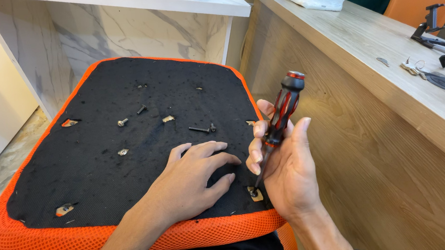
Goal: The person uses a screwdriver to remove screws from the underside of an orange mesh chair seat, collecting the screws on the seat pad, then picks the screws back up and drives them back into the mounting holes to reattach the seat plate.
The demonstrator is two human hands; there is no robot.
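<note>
Head view: the right hand [286, 173] is closed around a red-and-black screwdriver [278, 123], its tip set in a hole at the near right corner of the upturned chair seat [103, 167]; the left hand [192, 178] lies flat and open on the black underside, holding nothing; loose bolts [201, 128] lie farther up the seat.

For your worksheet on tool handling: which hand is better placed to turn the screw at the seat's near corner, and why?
The right hand: it grips the screwdriver, whose tip sits at the near-corner screw. The left hand lies flat on the black seat underside.
</note>
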